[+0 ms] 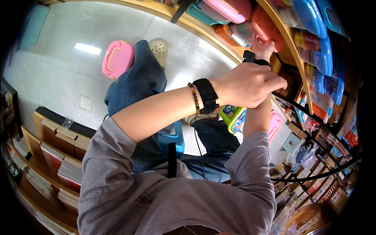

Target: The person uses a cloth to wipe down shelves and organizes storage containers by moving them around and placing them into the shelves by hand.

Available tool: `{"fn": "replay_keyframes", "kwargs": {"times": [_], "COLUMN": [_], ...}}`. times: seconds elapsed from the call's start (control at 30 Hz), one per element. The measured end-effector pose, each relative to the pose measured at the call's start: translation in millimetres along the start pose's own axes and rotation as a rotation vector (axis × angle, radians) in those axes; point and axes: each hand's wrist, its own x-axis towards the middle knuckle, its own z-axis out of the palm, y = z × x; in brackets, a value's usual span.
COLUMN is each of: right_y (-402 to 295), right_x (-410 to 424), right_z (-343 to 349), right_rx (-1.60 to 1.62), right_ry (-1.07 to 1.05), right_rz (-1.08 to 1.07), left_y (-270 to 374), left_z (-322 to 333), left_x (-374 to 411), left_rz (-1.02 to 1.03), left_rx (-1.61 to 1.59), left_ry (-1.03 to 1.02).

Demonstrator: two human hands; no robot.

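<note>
My right hand reaches into a wooden shelf bay, fingers and thumb at the near end of an orange-red plastic storage box. Part of that grip is hidden by the box. My left hand crosses above my right forearm, its index finger pointing right and the other fingers curled under. Whether those fingers hold anything is out of sight. Beside the orange-red box lies a clear box with an orange lid. A pink-lidded box is farther along the shelf.
Blue-lidded clear boxes fill the neighbouring shelf. On the floor are a pink handled box, a green cartoon box and another pink box. A blue plastic stool is beneath me. Shelves of books stand at left.
</note>
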Motion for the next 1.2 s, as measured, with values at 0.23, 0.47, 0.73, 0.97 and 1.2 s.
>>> {"fn": "replay_keyframes", "kwargs": {"times": [0.23, 0.47, 0.73, 0.97, 1.2], "right_y": [2.8, 34.0, 78.0, 103.9, 120.1], "right_x": [-31.5, -215.0, -349.1, -373.9, -377.5], "right_z": [8.8, -63.3, -183.6, -216.0, -169.5], "right_rx": [0.161, -0.066, 0.093, 0.086, -0.239], "right_ry": [0.085, -0.123, -0.049, 0.108, 0.046], "right_rz": [0.092, 0.178, 0.534, 0.651, 0.6], "left_y": [-7.6, 28.5, 122.5, -44.1, -127.8], "left_z": [-1.3, 8.1, -141.1, -238.0, -204.1], "left_x": [-1.6, -3.3, -66.7, -353.0, -468.9], "left_rz": [-0.05, -0.026, -0.346, -1.432, -1.696], "left_rx": [0.055, -0.039, -0.288, 0.199, 0.392], "left_ry": [0.005, 0.104, 0.225, 0.461, 0.987]}}
